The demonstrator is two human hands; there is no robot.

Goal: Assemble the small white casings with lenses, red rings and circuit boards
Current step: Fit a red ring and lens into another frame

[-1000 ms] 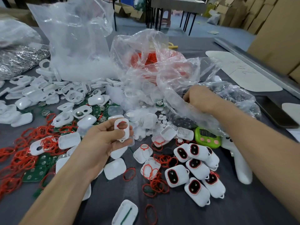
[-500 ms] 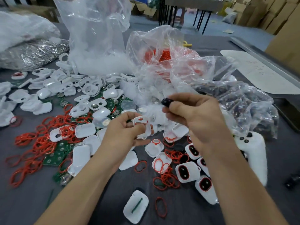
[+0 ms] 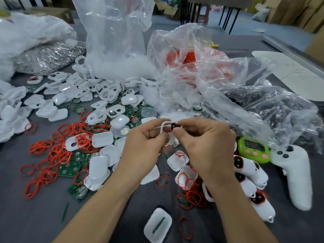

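My left hand [image 3: 146, 146] grips a small white casing [image 3: 164, 128] with a red ring in it, held up over the middle of the table. My right hand [image 3: 205, 142] pinches a small black lens [image 3: 174, 125] and holds it against the casing's top opening. Loose white casings [image 3: 102, 139], red rings [image 3: 57, 151] and green circuit boards [image 3: 70, 170] lie scattered to the left. Several finished casings with black lenses and red rims [image 3: 245, 168] are piled at the right.
Clear plastic bags [image 3: 192, 67] of parts stand behind my hands, one with black lenses [image 3: 280, 109] at the right. A green timer [image 3: 254, 149] and a white controller [image 3: 296, 174] lie at the right. A casing half [image 3: 157, 225] lies near the front edge of the dark table [image 3: 35, 216].
My right hand came out of the bag at the right with a black lens and brought it to the casing. My left hand lifted the casing towards the centre.
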